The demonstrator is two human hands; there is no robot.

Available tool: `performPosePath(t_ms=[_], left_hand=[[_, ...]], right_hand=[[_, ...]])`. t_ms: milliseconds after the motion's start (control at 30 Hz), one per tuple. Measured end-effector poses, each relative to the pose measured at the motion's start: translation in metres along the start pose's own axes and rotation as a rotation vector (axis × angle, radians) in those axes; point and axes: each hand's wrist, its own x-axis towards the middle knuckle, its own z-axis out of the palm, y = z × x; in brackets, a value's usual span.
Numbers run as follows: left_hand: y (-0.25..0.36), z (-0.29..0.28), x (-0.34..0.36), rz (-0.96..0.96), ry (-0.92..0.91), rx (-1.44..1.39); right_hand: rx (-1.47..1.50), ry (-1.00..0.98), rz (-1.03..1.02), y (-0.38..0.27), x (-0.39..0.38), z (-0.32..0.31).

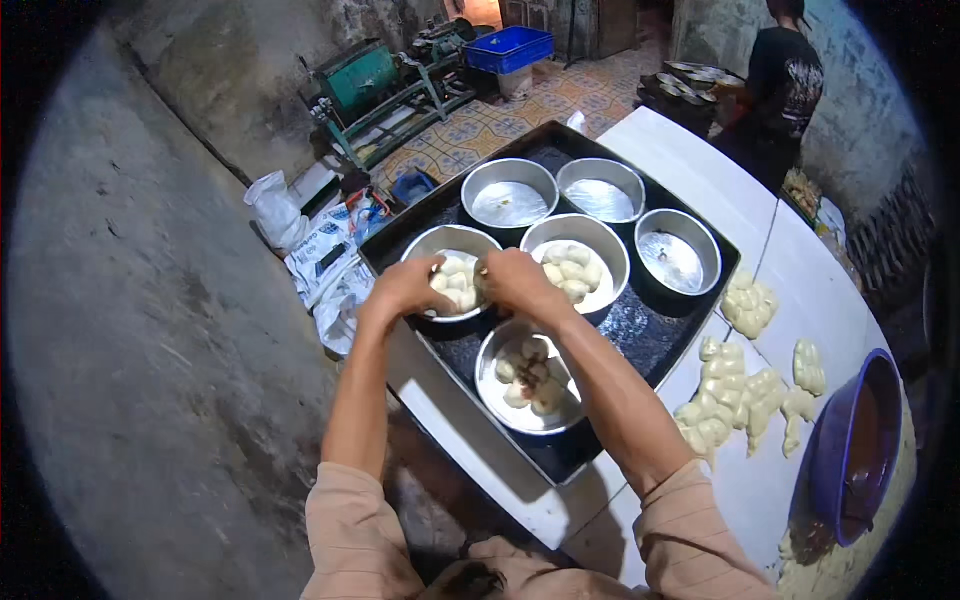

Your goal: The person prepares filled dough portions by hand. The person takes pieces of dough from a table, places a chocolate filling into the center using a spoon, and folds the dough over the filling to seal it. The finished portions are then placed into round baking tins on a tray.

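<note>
A round metal pan [450,238] sits on a large black tray [640,345], with several pale dough balls [457,283] inside. My left hand [405,288] reaches over its left rim, thumb and fingers apart beside the dough. At the opposite rim, my right hand [520,288] has its fingers curled down at the pan's edge; its fingertips are partly hidden. Just right of that hand, a second pan [612,246] also holds dough balls. Below, under my right forearm, a third pan [545,427] contains dough balls with a brown topping.
Pans with bare bottoms, including a right-hand pan [680,262], stand along the tray's far side. Dough lumps [725,385] lie on the white table [690,170] beside a purple basin [835,450]. A person [785,85] works at the far right. Green machinery [360,80] stands by the wall.
</note>
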Motion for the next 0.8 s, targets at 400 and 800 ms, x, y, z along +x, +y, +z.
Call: performPosePath(t_ms=[400, 800], left_hand=[[-0.002, -0.011, 0.004, 0.011, 0.063, 0.149], [-0.008, -0.012, 0.022, 0.220, 0.087, 0.254]], right_hand=[[0.120, 0.203, -0.177, 0.004, -0.061, -0.061], [0.483, 0.926, 0.826, 0.057, -0.454, -0.114]])
